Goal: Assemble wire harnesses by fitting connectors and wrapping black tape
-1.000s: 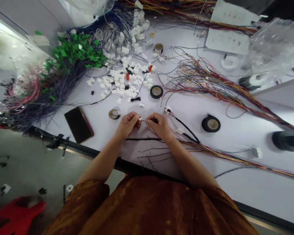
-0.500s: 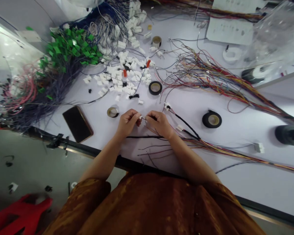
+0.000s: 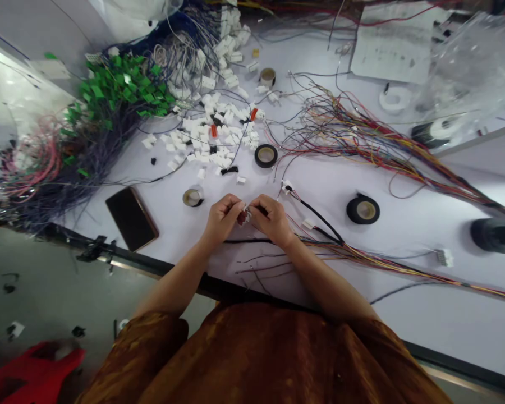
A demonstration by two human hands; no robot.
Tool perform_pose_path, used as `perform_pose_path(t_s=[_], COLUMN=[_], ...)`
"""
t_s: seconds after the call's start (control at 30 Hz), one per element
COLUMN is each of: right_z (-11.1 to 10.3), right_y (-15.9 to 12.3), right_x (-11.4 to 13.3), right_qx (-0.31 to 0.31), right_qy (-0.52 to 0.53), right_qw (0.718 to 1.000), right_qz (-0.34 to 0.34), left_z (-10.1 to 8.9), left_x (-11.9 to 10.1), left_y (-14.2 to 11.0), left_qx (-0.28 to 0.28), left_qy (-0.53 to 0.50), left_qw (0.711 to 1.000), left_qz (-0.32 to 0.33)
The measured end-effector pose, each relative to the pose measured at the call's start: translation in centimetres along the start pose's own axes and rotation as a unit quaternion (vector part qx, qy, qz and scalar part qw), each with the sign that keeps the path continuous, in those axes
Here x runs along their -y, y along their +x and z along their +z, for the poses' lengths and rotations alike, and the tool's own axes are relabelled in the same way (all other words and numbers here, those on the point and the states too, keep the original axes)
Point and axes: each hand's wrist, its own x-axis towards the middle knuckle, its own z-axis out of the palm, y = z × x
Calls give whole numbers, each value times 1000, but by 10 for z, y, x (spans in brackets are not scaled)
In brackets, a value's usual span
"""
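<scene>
My left hand (image 3: 222, 219) is closed in a pinch on a small white connector (image 3: 244, 209), mostly covered by the fingers. Against it, my right hand (image 3: 270, 217) pinches the end of a thin wire; the exact contact is hidden. Below and right of my hands runs a wire harness (image 3: 364, 253) with black-sleeved branches. Two of its branches end in white connectors, one plug (image 3: 287, 187) just right of my right hand's fingers and another plug (image 3: 308, 224) beside the wrist. Loose wire ends (image 3: 263, 265) fan out on the table under my right forearm.
A heap of white connectors (image 3: 212, 134) lies beyond my hands, with green-tagged wires (image 3: 122, 87) at left. Tape rolls (image 3: 266, 156), (image 3: 363, 209) lie about. A phone (image 3: 132, 219) rests near the table edge. Another wire bundle (image 3: 404, 148) stretches along the right.
My hands have come closer together, and the gap between the connector and the right fingertips has narrowed. The whole view has shifted slightly.
</scene>
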Motion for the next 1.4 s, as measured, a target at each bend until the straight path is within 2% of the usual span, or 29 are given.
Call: perform_pose_path(t_s=[0.07, 0.2, 0.27, 0.33, 0.4, 0.47, 0.5, 0.57, 0.6, 0.63, 0.67, 0.7, 0.77, 0.83, 0.87, 0.9, 0.97, 1.07, 1.13, 1.23, 1.33, 1.4], right_z=[1, 9, 10, 0, -27, -73, -101, -155, -177, -194, -203, -204, -184, -146, -124, -103, -68, -38, -30, -24, -14, -7], right_y=[0, -1, -1, -4, -14, -32, -43, -63, -70, -74, -76, -74, -65, -51, -43, -36, -20, 0, 9, 5, -21, -44], right_x=[-4, -7, -3, 4, 10, 8, 3, -11, -20, -27, -30, -30, -17, 11, 26, 41, 63, 75, 77, 81, 86, 87], right_qx=[-7, -15, 5, 15, -27, -139, -219, -357, -382, -367, -352, -335, -299, -233, -174, -117, -38, 5, 15, 19, 7, 16], right_qy=[-5, -33, -58, -103, -157, -210, -247, -339, -370, -379, -376, -356, -256, -93, -13, 48, 134, 204, 207, 131, 3, -69], right_qw=[1000, 998, 994, 989, 983, 966, 944, 862, 827, 815, 815, 828, 885, 943, 962, 971, 971, 956, 952, 972, 998, 997], right_qz=[-5, -54, -89, -104, -95, -52, -5, 116, 183, 239, 266, 274, 249, 217, 211, 201, 192, 210, 223, 193, 68, -20], left_z=[0, 0, -1, -2, -5, -7, -8, -7, -7, -5, -4, -3, -1, -1, -1, -2, -3, -6, -7, -7, -6, -5], left_x=[0, 0, 0, 1, 2, 3, 4, 5, 5, 4, 3, 2, 0, -2, -3, -4, -6, -11, -14, -18, -20, -22], left_y=[-1, -3, -3, -3, -5, -9, -11, -16, -19, -21, -22, -23, -25, -27, -29, -30, -32, -34, -35, -35, -31, -28], left_qx=[1, 7, -16, -50, -77, -88, -92, -100, -107, -114, -120, -124, -130, -138, -141, -142, -137, -120, -112, -94, -87, -86], left_qy=[-30, -136, -170, -202, -233, -251, -255, -256, -253, -249, -244, -236, -217, -192, -179, -165, -138, -93, -69, -59, -87, -117], left_qw=[999, 983, 972, 964, 957, 955, 955, 957, 958, 959, 960, 962, 967, 972, 974, 976, 980, 986, 987, 988, 988, 987], left_qz=[-23, -127, -159, -168, -153, -131, -119, -96, -85, -73, -63, -54, -30, 1, 15, 27, 44, 71, 94, 109, 94, 72])
